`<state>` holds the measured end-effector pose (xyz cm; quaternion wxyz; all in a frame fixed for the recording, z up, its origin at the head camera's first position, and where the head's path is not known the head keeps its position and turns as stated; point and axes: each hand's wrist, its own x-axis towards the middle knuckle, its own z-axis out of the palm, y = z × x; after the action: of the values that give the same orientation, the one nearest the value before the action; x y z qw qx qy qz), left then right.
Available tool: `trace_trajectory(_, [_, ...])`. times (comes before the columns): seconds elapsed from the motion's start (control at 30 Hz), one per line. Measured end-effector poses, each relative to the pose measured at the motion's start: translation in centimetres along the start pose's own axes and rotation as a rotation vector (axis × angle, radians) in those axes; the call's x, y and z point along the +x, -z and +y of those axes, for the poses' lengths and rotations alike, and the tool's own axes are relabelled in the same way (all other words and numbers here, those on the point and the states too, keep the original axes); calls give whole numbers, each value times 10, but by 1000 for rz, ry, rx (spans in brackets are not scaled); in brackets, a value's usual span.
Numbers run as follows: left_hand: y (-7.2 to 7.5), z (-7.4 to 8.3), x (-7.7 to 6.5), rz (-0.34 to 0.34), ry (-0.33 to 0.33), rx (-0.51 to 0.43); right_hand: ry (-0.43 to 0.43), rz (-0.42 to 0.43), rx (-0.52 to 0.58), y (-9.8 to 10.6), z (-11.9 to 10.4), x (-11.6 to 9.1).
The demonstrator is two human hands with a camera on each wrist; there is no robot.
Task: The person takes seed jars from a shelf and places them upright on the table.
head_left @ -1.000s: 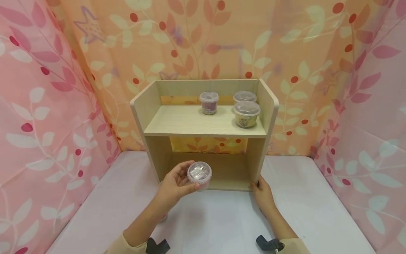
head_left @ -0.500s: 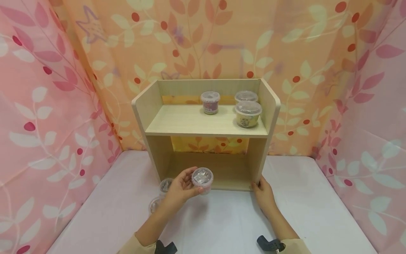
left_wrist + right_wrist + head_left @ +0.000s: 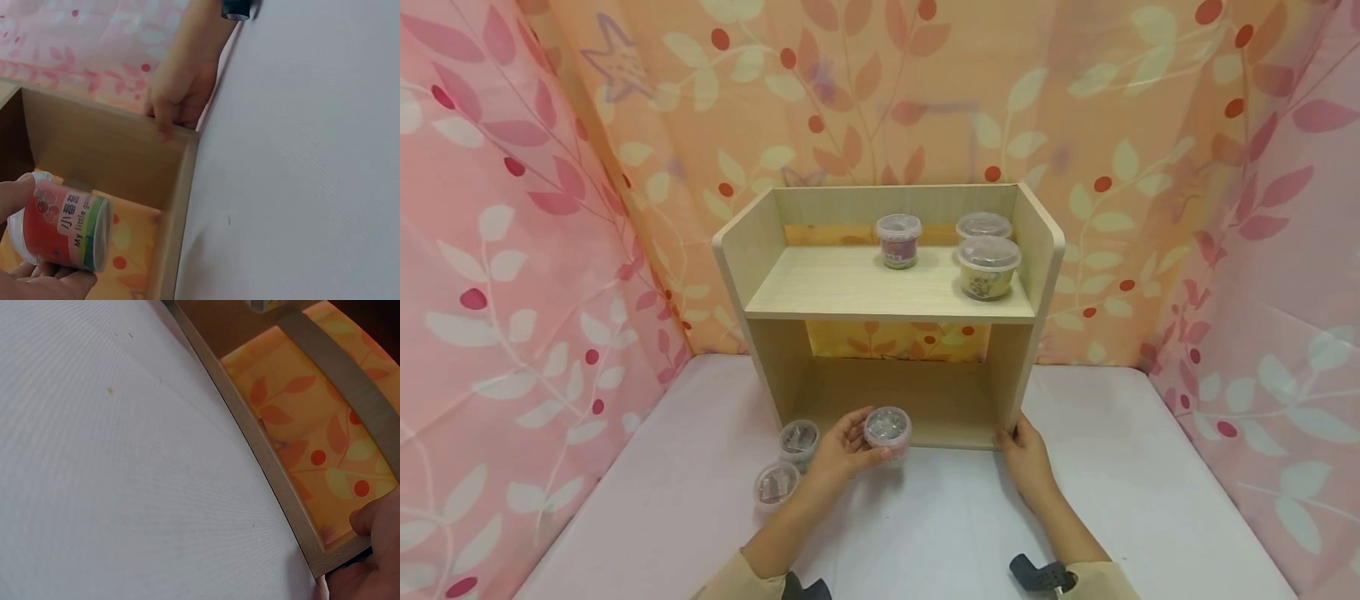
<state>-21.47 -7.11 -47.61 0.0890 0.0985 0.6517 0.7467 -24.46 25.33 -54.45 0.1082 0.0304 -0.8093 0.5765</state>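
My left hand (image 3: pixel 838 454) holds a small clear-lidded plastic cup (image 3: pixel 887 429) before the lower opening of the pale wooden shelf (image 3: pixel 880 317). In the left wrist view the tipped cup (image 3: pixel 65 224) shows a red label with cherry tomatoes and the words "My little". Thumb and fingers lie on opposite sides of it. Down at the shelf's front right corner, my right hand (image 3: pixel 1026 462) grips the side panel. The right wrist view has its thumb (image 3: pixel 365 520) on the panel's inner side and the other fingers outside.
Two similar lidded cups, one farther back (image 3: pixel 798 442) and one nearer (image 3: pixel 777 485), stand on the white table left of my left hand. On the upper shelf are a purple-labelled cup (image 3: pixel 898 242) and two wider lidded tubs, the front one (image 3: pixel 988 268) yellowish. Floral curtains (image 3: pixel 880 92) surround the table.
My left hand has moved right and a little down in the head view with the cup. Two cups behind its arm have come into sight. My right hand stays at the shelf's corner.
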Motion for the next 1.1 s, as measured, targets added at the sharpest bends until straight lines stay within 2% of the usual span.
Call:
trace_trajectory(0.27, [2, -17, 7, 59, -33, -34, -3, 3, -1, 1, -2, 2])
trace_trajectory(0.43, [5, -28, 10, 81, -10, -12, -13, 0, 1, 0, -1, 1])
trace_trajectory(0.73, [6, -44, 10, 44, 29, -1, -31, -8, 5, 1, 0, -3])
trace_trajectory(1.1, [8, -46, 9, 32, 37, 9, -29, -8, -12, -1, -1, -3])
